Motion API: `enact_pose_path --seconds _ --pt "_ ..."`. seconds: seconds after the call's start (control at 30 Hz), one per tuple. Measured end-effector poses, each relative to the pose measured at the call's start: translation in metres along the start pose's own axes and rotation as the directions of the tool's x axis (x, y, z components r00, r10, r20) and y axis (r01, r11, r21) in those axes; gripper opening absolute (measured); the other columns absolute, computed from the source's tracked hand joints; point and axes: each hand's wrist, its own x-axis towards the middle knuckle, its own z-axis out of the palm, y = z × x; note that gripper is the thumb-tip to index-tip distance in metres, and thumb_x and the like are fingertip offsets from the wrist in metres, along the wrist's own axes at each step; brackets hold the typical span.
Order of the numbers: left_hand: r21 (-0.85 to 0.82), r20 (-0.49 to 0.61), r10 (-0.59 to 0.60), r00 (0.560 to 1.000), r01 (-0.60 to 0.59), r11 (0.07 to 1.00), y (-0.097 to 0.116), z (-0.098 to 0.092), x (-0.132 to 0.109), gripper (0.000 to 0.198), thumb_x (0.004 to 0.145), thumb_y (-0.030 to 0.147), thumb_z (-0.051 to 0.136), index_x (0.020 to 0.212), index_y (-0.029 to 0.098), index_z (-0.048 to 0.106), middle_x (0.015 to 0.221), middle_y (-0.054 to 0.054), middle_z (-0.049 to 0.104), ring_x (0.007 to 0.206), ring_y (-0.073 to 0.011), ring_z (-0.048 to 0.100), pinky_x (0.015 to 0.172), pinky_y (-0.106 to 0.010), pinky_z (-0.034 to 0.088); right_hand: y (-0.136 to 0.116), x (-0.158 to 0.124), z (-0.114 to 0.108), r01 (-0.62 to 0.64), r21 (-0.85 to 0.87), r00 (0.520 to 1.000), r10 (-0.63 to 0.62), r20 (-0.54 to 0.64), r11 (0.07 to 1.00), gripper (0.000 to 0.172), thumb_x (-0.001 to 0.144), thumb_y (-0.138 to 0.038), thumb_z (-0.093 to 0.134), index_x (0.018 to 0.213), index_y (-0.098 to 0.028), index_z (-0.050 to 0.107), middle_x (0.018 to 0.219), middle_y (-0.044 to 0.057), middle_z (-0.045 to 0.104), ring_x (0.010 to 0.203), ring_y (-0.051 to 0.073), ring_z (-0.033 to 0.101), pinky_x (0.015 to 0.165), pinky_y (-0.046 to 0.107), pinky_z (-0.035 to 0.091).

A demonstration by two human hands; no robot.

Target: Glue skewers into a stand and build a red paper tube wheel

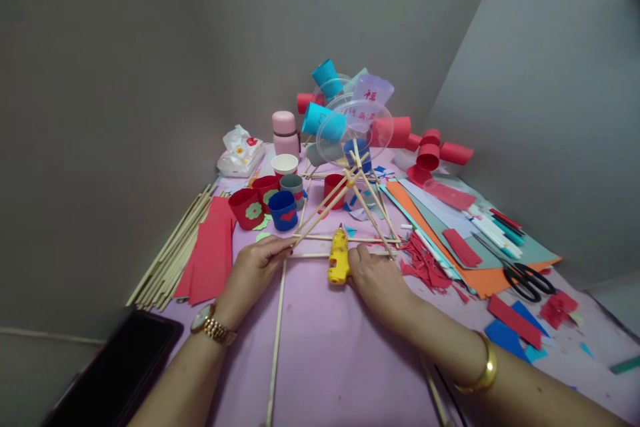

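Between the fingertips of my left hand (257, 268) is the lower end of a slanting wooden stick (320, 213), part of a frame of sticks that meet at a peak. My right hand (379, 281) is wrapped round the handle of a yellow hot glue gun (339, 259). The gun's nozzle points away from me, close to a crosswise stick, though I cannot tell whether it touches. Behind the frame's peak stands a wheel of clear plastic discs (333, 140) with blue and red paper cups around it.
Decorated paper cups (283, 211) stand left of the frame. Farther left lie red paper strips (211, 260), a bundle of sticks (173, 253) and a black phone-like device (117, 367). Scissors (520, 277), coloured sheets (493, 280), markers (493, 232) and red scraps (425, 263) cover the right side.
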Motion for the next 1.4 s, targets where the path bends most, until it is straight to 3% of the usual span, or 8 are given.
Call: enact_pose_path --seconds 0.63,0.83,0.9,1.0,1.07,1.13,1.23,1.4 --pt "0.074 -0.022 0.032 0.999 -0.03 0.997 -0.001 -0.001 -0.002 0.029 0.086 0.033 0.048 0.107 0.024 0.066 0.099 -0.004 0.071 0.087 -0.0179 0.065 0.077 -0.029 0.051 0.001 0.0 -0.002 -0.01 0.071 1.0 0.009 0.011 0.997 0.013 0.088 -0.012 0.044 0.099 -0.012 0.051 0.094 0.011 0.06 0.072 0.022 0.066 0.05 0.027 0.046" --pt "0.087 -0.03 0.025 0.999 -0.022 0.996 0.003 -0.001 -0.001 0.028 0.085 0.032 0.049 0.106 0.025 0.067 0.099 -0.003 0.072 0.086 -0.018 0.066 0.077 -0.029 0.052 0.002 -0.015 -0.015 0.065 0.3 0.998 -0.068 -0.002 0.952 0.019 0.085 -0.019 0.05 0.104 -0.016 0.051 0.1 0.007 0.061 0.081 0.019 0.063 0.057 0.025 0.043" --pt "0.088 -0.032 0.019 0.999 -0.016 0.996 0.005 -0.001 -0.001 0.027 0.085 0.033 0.049 0.104 0.025 0.067 0.099 -0.003 0.072 0.086 -0.0182 0.066 0.077 -0.029 0.052 0.0 -0.018 -0.017 0.108 0.58 0.993 -0.12 -0.017 0.807 0.018 0.082 -0.02 0.053 0.099 -0.018 0.054 0.095 0.004 0.062 0.08 0.018 0.06 0.062 0.025 0.041" --pt "0.089 -0.03 0.015 0.999 -0.012 0.996 0.006 -0.002 -0.001 0.027 0.085 0.032 0.049 0.104 0.024 0.067 0.099 -0.004 0.072 0.087 -0.0183 0.066 0.076 -0.028 0.051 -0.007 -0.016 -0.015 0.012 0.934 0.979 -0.195 0.063 0.358 0.013 0.081 -0.027 0.051 0.09 -0.019 0.054 0.068 -0.003 0.056 0.061 0.013 0.053 0.056 0.023 0.038" --pt "0.087 -0.023 0.018 1.0 -0.016 0.996 0.006 -0.002 -0.001 0.028 0.085 0.031 0.049 0.105 0.023 0.067 0.098 -0.004 0.071 0.086 -0.0176 0.065 0.075 -0.026 0.05 -0.012 -0.012 -0.012 -0.183 0.98 0.953 -0.234 0.195 0.072 0.017 0.082 -0.035 0.049 0.087 -0.019 0.051 0.054 -0.007 0.046 0.046 0.01 0.042 0.045 0.021 0.034" --pt "0.08 -0.013 0.022 1.0 -0.021 0.997 0.007 -0.003 -0.001 0.028 0.085 0.031 0.049 0.105 0.023 0.067 0.096 -0.003 0.071 0.084 -0.0166 0.065 0.073 -0.025 0.05 -0.016 -0.008 -0.009 -0.325 0.939 0.926 -0.239 0.293 -0.11 0.021 0.08 -0.041 0.051 0.081 -0.02 0.047 0.048 -0.009 0.042 0.039 0.007 0.036 0.038 0.019 0.03" --pt "0.072 -0.004 0.024 1.0 -0.024 0.997 0.007 -0.003 -0.001 0.027 0.086 0.03 0.048 0.103 0.024 0.068 0.092 -0.003 0.069 0.081 -0.0156 0.064 0.07 -0.024 0.049 -0.02 -0.004 -0.006 -0.332 0.921 0.936 -0.195 0.295 -0.203 0.026 0.077 -0.043 0.055 0.075 -0.019 0.047 0.047 -0.009 0.044 0.038 0.006 0.036 0.037 0.017 0.028" --pt "0.065 -0.002 0.019 1.0 -0.019 0.998 0.008 -0.003 -0.001 0.027 0.086 0.028 0.048 0.104 0.023 0.067 0.089 -0.004 0.065 0.077 -0.0149 0.062 0.067 -0.024 0.047 -0.024 0.0 -0.002 -0.334 0.918 0.936 -0.188 0.296 -0.215 0.03 0.077 -0.046 0.054 0.069 -0.017 0.051 0.041 -0.008 0.044 0.035 0.006 0.036 0.038 0.018 0.029"
